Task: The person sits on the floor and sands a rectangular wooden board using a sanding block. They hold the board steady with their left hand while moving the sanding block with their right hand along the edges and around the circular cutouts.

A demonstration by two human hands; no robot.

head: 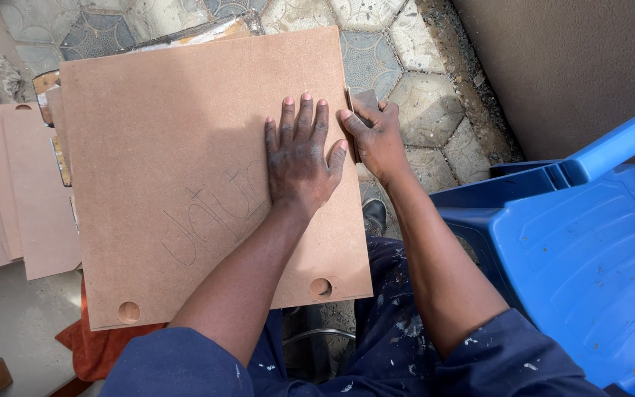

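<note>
One large brown fibreboard panel (pixel 185 169) with two round holes filled the frame's centre; the left hand (pixel 299 158) lay spread flat on it, the right hand (pixel 378 140) pinched one small sanding block (pixel 365 101) at its right edge.

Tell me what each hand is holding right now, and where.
Right hand grips a small sanding block against the fibreboard panel's right edge. Left hand holds nothing, pressed flat on the panel.

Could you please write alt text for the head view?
A left hand lies flat on a brown board with pencil marks and two round holes, while the right hand presses a small block to its edge. A blue chair stands alongside.
</note>
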